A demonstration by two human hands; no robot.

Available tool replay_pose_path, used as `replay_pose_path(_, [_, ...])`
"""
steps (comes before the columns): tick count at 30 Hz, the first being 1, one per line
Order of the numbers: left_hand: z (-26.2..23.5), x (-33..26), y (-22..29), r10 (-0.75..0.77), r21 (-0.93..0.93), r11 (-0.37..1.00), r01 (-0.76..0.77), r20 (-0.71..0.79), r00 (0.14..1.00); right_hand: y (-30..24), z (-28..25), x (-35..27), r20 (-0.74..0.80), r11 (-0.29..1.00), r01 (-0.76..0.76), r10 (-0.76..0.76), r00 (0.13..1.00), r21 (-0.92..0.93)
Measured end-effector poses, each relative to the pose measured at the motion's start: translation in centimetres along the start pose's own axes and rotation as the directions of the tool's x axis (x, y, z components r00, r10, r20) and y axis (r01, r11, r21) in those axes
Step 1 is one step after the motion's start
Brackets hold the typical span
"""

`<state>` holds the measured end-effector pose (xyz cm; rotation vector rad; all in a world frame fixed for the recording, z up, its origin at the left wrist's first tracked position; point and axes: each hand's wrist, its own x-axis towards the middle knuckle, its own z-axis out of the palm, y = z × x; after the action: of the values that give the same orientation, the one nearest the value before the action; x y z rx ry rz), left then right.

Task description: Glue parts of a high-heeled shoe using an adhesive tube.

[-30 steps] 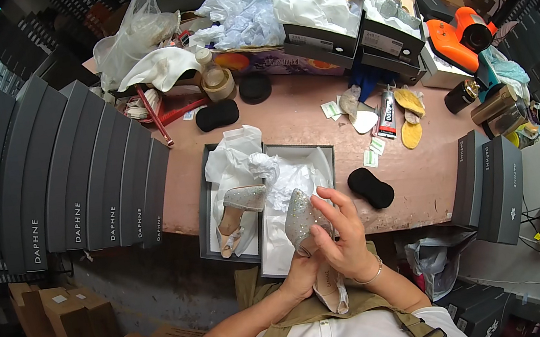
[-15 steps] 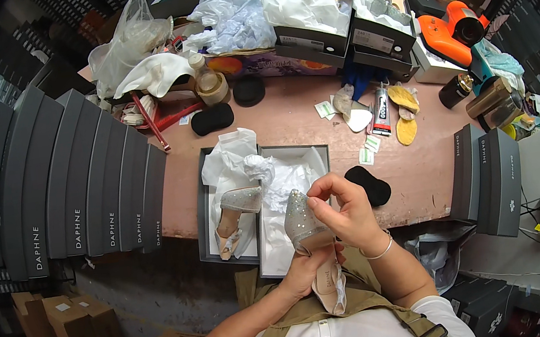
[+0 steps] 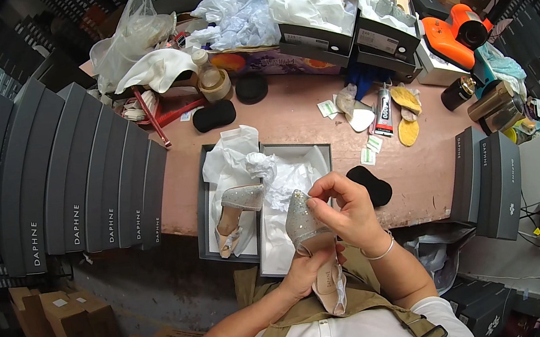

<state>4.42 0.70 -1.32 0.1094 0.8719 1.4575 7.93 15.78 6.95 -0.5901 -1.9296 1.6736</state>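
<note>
A glittery silver high-heeled shoe (image 3: 301, 220) is tilted in front of me, its pointed toe away from me and its strap end near my apron. My left hand (image 3: 306, 274) is closed around its middle from below. At the right side of the toe, my right hand (image 3: 347, 211) pinches thumb and forefinger together against the glittery surface; anything small between them is hidden. The matching shoe (image 3: 243, 199) lies on white tissue paper (image 3: 232, 147) in an open grey shoebox (image 3: 206, 245), just beyond my left hand. More tissue fills the box's other half.
Grey shoeboxes (image 3: 47, 184) stand in a row at the left, two more (image 3: 493, 173) at the right table edge. A black oval pad (image 3: 370, 186), a glue tube (image 3: 383, 113) and yellow pads (image 3: 409, 131) lie on the table (image 3: 303, 106). An orange tool (image 3: 447, 43) sits far right.
My view has shifted slightly. Both hands keep nearly the same hold on the shoe, with the right fingers still at its toe.
</note>
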Motion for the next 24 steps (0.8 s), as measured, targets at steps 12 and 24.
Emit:
replay_pose_path(12, [0.27, -0.22, 0.14, 0.024, 0.020, 1.000, -0.024, -0.017, 1.000, -0.12, 0.08, 0.16, 0.019, 0.999, 0.025, -0.025, 1.000, -0.032])
replay_pose_path(24, [0.44, -0.44, 0.25, 0.026, 0.021, 0.999, -0.025, -0.049, 0.998, -0.43, -0.12, 0.43, 0.074, 0.998, -0.003, 0.007, 0.997, -0.058])
